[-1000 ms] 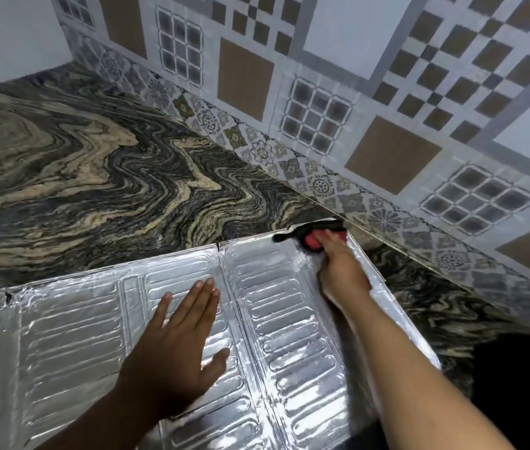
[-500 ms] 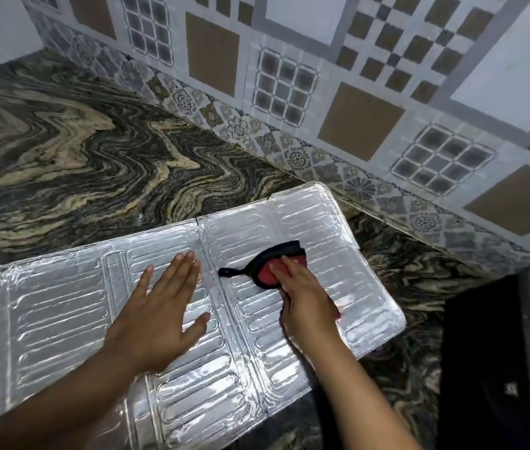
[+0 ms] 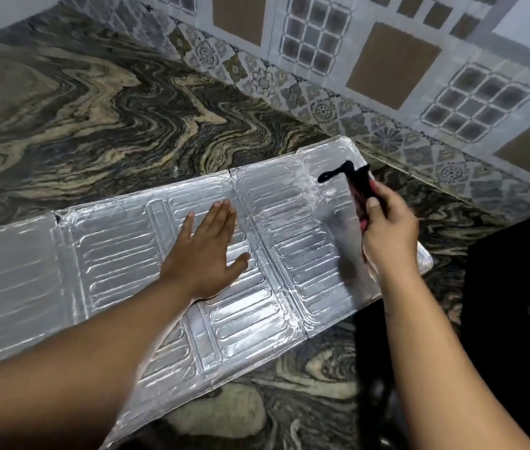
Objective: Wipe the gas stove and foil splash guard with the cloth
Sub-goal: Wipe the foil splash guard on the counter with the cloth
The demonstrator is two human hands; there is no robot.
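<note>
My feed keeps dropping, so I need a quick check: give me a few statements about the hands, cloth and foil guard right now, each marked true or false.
1. The left hand lies flat on the foil guard. True.
2. The right hand is empty. False: it grips the cloth.
3. The cloth is black and red. True.
4. The guard stands upright against the tiled wall. False: it lies flat on the counter.
5. The cloth is pressed flat on the foil. False: it looks lifted, with a black end sticking out above the guard's far right corner.
</note>
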